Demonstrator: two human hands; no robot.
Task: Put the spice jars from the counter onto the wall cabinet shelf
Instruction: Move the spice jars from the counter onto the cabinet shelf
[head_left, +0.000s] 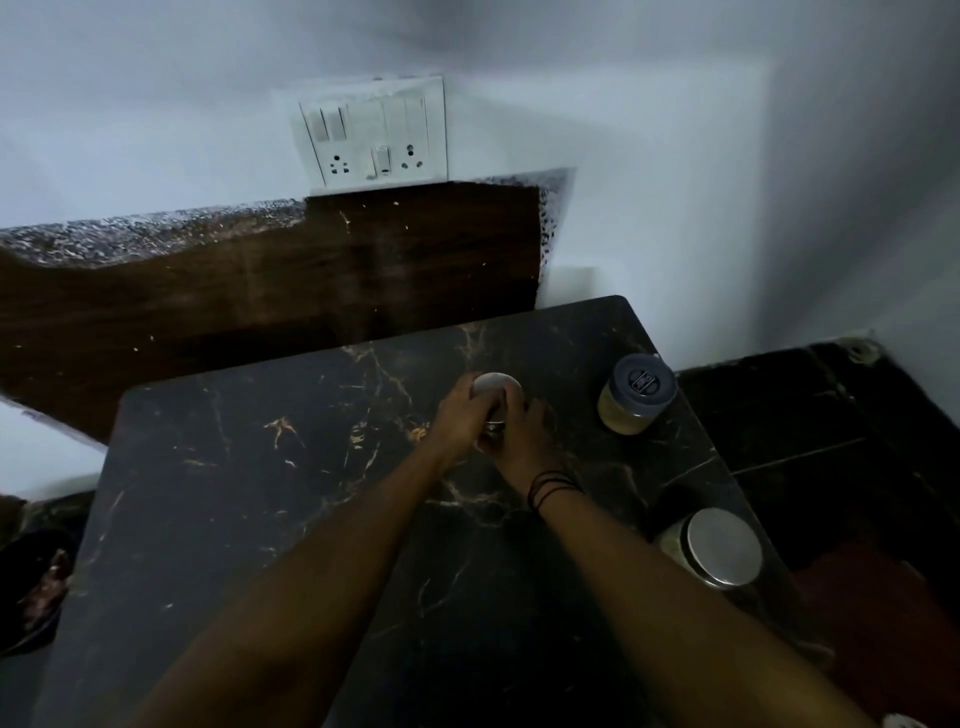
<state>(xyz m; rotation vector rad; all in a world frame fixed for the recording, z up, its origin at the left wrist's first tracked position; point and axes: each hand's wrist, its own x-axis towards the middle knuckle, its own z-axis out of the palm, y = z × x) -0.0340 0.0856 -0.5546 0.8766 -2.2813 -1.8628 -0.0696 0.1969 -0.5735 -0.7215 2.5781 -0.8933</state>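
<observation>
A jar with a round silver lid (496, 387) stands near the middle of the black marble counter (249, 493). My left hand (462, 415) grips it from the left and my right hand (522, 436) grips it from the right, so most of its body is hidden. A second jar with a dark blue lid (636, 395) and yellowish contents stands at the counter's right edge. A third jar with a silver lid (719, 548) stands nearer to me along the same edge. No cabinet shelf is in view.
A white switch and socket panel (371, 132) hangs on the wall above a brown wooden board (260, 291). Dark tiled floor (831, 441) lies right of the counter. The white wall corner stands close behind the counter's far edge.
</observation>
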